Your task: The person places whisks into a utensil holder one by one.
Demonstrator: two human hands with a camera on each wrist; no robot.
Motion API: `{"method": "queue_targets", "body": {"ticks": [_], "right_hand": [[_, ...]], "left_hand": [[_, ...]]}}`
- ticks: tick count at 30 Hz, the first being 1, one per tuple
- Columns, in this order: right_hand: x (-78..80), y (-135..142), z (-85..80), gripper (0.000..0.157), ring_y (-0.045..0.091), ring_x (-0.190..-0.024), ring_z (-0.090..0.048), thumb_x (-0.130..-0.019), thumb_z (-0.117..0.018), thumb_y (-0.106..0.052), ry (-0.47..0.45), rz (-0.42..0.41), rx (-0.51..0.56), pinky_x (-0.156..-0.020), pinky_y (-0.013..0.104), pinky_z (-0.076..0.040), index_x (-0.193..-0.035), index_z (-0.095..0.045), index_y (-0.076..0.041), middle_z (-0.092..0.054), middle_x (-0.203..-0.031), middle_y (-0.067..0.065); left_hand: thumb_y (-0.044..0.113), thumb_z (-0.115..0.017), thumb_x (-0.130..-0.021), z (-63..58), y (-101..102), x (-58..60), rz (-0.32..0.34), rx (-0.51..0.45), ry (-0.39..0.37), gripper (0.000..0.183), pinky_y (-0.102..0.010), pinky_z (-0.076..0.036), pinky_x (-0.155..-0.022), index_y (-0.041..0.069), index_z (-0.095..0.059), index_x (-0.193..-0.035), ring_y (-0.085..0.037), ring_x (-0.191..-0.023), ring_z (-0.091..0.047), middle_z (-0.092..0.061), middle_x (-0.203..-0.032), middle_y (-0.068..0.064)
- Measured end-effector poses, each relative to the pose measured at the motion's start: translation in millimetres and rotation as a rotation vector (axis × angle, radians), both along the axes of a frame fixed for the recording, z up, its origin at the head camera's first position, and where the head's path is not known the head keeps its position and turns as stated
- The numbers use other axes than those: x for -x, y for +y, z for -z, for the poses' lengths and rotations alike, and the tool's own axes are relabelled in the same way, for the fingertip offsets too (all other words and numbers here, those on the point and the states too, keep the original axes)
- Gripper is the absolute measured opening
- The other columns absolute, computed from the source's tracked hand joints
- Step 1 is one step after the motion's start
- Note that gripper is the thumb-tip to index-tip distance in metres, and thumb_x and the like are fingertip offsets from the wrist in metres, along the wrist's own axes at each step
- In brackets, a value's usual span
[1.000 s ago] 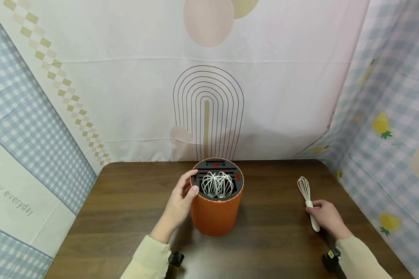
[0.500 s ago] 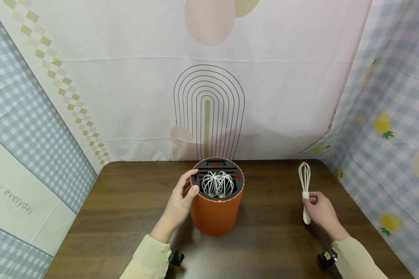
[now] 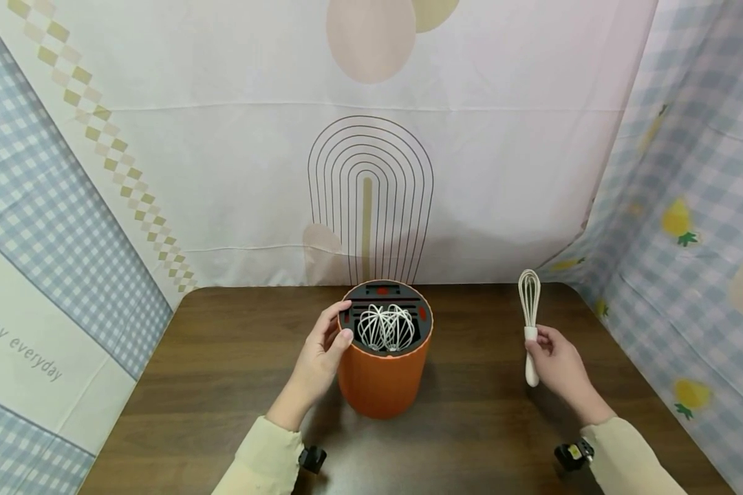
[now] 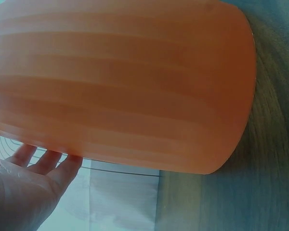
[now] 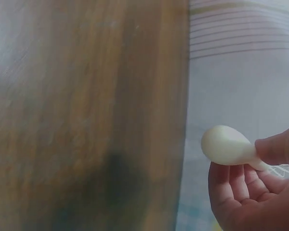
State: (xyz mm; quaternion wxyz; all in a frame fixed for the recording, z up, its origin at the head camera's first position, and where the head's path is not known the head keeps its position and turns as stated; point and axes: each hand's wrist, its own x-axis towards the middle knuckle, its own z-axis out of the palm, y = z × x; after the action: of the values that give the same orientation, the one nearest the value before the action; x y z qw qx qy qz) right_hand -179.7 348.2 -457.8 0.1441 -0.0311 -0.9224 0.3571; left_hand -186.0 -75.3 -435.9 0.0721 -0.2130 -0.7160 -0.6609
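Observation:
An orange utensil holder stands upright on the table, with a black slotted top. Two white wire whisk heads show above that top, their handles hidden inside. My left hand holds the holder's left side near the rim, thumb toward me and index fingertip over the edge. Seen from the left wrist, several fingers lie against the holder's ribbed wall. Off to the right, my right hand pinches a white whisk by its handle, wires up. The rounded handle end points at the right wrist camera.
The brown wooden table reaches back to a white printed cloth. Blue checked cloth hangs along the right side, near my right hand, and more hangs on the left. Black wrist cameras sit at both cuffs.
My right hand has lifted the whisk and brought it up and slightly left, turning it more upright. My left hand and the holder have stayed in place.

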Motion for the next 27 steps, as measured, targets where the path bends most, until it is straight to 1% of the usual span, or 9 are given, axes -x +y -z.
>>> {"method": "queue_targets", "body": {"ticks": [3, 7, 12, 19, 24, 26, 27], "right_hand": [[-1.2, -7.8, -8.5, 0.04, 0.015, -0.078, -0.058, -0.098, -0.057, -0.02, 0.008, -0.021, 0.048, -0.061, 0.023, -0.047, -0.129, -0.052, 0.005, -0.062, -0.106, 0.02], [-4.0, -21.4, -22.1, 0.042, 0.008, -0.079, -0.059, -0.099, -0.056, -0.023, 0.013, -0.067, 0.151, -0.061, 0.024, -0.049, -0.132, -0.05, 0.003, -0.061, -0.108, 0.02], [-8.1, -38.4, -38.3, 0.042, 0.003, -0.084, -0.062, -0.1, -0.055, -0.023, 0.028, -0.133, 0.238, -0.064, 0.025, -0.052, -0.133, -0.048, 0.001, -0.06, -0.109, 0.019], [-13.9, -59.3, -57.7, 0.04, 0.003, -0.087, -0.063, -0.099, -0.055, -0.016, 0.098, -0.217, 0.347, -0.071, 0.024, -0.053, -0.132, -0.044, 0.004, -0.058, -0.107, 0.017], [-17.0, -72.4, -71.8, 0.038, 0.005, -0.088, -0.064, -0.099, -0.055, -0.011, 0.161, -0.278, 0.4, -0.072, 0.022, -0.053, -0.13, -0.042, 0.006, -0.06, -0.105, 0.011], [-17.2, -77.3, -76.4, 0.036, 0.007, -0.088, -0.065, -0.098, -0.055, -0.008, 0.184, -0.305, 0.429, -0.074, 0.022, -0.053, -0.129, -0.042, 0.006, -0.06, -0.104, 0.007], [-17.2, -79.9, -78.4, 0.036, 0.009, -0.088, -0.065, -0.098, -0.056, -0.007, 0.194, -0.318, 0.449, -0.075, 0.023, -0.053, -0.128, -0.043, 0.006, -0.061, -0.105, 0.007]], "left_hand": [[0.017, -0.053, -0.1, 1.4, -0.1, 0.9, 0.002, -0.008, 0.01, 0.045, -0.042, -0.041, -0.1, 0.024, -0.043, -0.143, -0.023, -0.125, -0.048, -0.046, -0.141, -0.009], [0.016, -0.053, -0.1, 1.5, -0.3, 1.1, 0.001, -0.008, 0.019, 0.046, -0.041, -0.04, -0.101, 0.024, -0.043, -0.143, -0.022, -0.125, -0.048, -0.047, -0.141, -0.008], [0.018, -0.053, -0.099, 1.2, -0.8, 0.6, -0.004, 0.0, 0.014, 0.046, -0.044, -0.039, -0.102, 0.025, -0.043, -0.143, -0.022, -0.126, -0.047, -0.046, -0.141, -0.008], [0.019, -0.053, -0.099, 1.3, -0.6, 0.4, -0.002, 0.001, 0.012, 0.046, -0.049, -0.037, -0.103, 0.026, -0.043, -0.143, -0.022, -0.127, -0.046, -0.044, -0.143, -0.007], [0.021, -0.053, -0.1, 1.6, -0.5, 0.4, -0.006, 0.008, 0.012, 0.045, -0.051, -0.035, -0.104, 0.026, -0.043, -0.143, -0.023, -0.128, -0.045, -0.043, -0.143, -0.006], [0.019, -0.053, -0.1, 0.9, -0.6, 0.2, -0.009, 0.012, 0.007, 0.046, -0.05, -0.035, -0.104, 0.026, -0.043, -0.143, -0.023, -0.128, -0.046, -0.043, -0.144, -0.006], [0.018, -0.053, -0.1, 0.0, -0.7, -0.2, -0.01, 0.012, 0.005, 0.046, -0.049, -0.036, -0.104, 0.026, -0.043, -0.143, -0.023, -0.127, -0.046, -0.044, -0.143, -0.007]]}}
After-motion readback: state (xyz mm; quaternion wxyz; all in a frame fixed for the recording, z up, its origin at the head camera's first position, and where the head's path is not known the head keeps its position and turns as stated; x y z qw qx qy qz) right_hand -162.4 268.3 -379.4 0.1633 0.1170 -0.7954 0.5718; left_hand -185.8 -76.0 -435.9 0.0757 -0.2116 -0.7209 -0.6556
